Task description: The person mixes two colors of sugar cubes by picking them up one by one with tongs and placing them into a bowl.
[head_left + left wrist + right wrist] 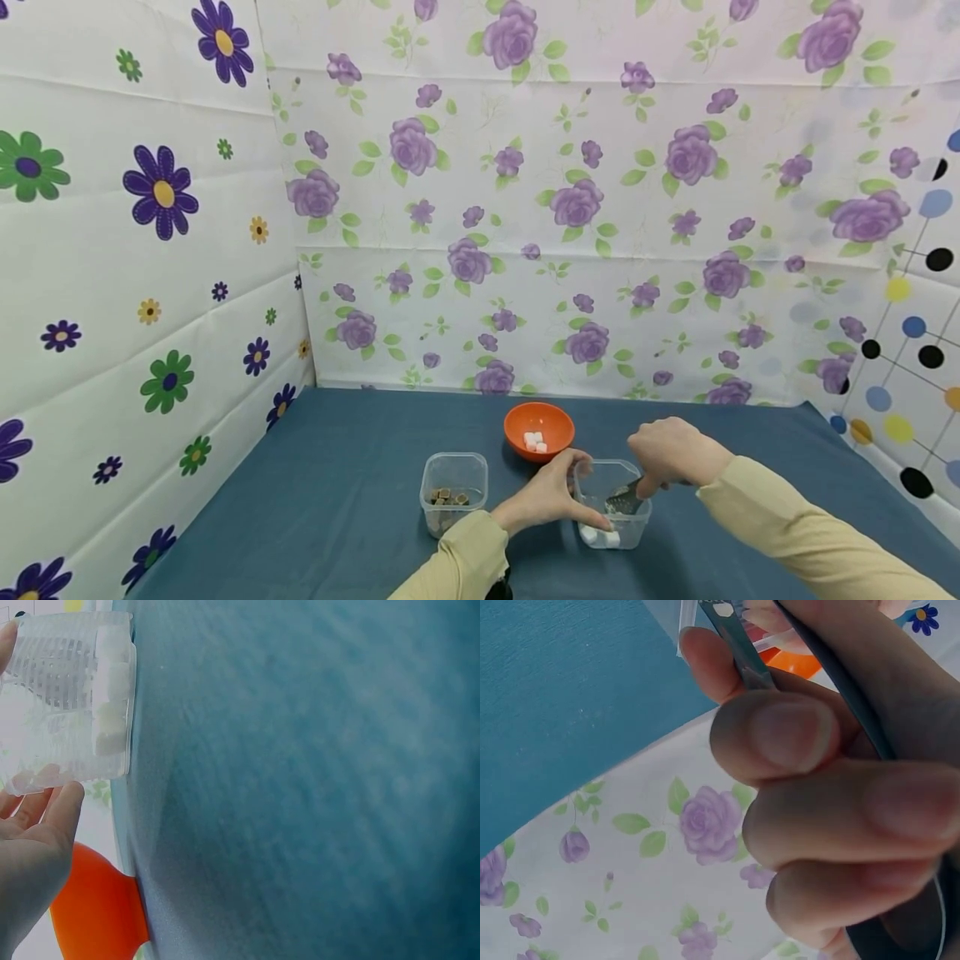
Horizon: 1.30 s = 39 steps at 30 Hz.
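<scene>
My left hand [551, 493] holds a clear plastic container [636, 527] at its left side, thumb across the near side and fingers at the far left. White marshmallow-like pieces [111, 690] lie along the container's bottom. Dark tongs [742, 652] are gripped in my right hand [675, 454], fingers curled around the handles in the right wrist view. Their slotted end [622, 500] is down inside the container, seen through the ribbed wall in the left wrist view. Whether a piece is between the tips, I cannot tell.
An orange bowl [553, 422] with several white pieces stands just behind my left hand. Left of that hand is a second clear container [437, 475] with small brown, pale-centred pieces [448, 497]. A blue cloth [337, 500] covers the table; flowered sheets [480, 208] enclose it.
</scene>
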Each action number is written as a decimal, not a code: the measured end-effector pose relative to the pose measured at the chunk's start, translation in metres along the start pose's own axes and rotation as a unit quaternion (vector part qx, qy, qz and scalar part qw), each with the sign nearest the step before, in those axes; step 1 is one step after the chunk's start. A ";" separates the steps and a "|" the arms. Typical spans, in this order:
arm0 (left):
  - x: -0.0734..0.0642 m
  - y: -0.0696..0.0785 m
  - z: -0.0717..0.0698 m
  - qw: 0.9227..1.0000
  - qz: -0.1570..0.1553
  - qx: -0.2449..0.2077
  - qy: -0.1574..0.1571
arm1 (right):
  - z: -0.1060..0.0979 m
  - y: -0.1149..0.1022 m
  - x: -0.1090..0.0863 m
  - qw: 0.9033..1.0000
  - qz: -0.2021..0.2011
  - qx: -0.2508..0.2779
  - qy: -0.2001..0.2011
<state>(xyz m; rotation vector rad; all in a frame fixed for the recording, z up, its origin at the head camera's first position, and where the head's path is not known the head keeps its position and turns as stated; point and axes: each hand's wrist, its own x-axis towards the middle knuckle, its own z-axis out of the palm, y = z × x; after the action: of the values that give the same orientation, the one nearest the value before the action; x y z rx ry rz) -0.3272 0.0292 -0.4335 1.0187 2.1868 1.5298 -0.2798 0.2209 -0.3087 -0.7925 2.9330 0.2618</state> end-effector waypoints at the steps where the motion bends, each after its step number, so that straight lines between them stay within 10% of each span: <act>1: 0.000 0.000 0.000 1.000 0.000 0.002 0.001 | 0.000 0.001 0.000 1.000 -0.002 0.004 0.002; 15: -0.001 0.000 0.000 1.000 -0.009 -0.004 0.007 | 0.008 0.024 -0.011 0.997 -0.004 0.061 0.057; 39: -0.001 0.002 0.001 1.000 -0.009 0.003 0.009 | 0.027 0.058 -0.024 0.974 -0.037 0.220 0.040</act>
<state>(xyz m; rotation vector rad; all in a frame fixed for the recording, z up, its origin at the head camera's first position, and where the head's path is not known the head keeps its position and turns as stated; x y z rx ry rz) -0.3254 0.0300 -0.4321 0.9892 2.2071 1.5315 -0.2876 0.2871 -0.3234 -0.8496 2.8547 -0.4234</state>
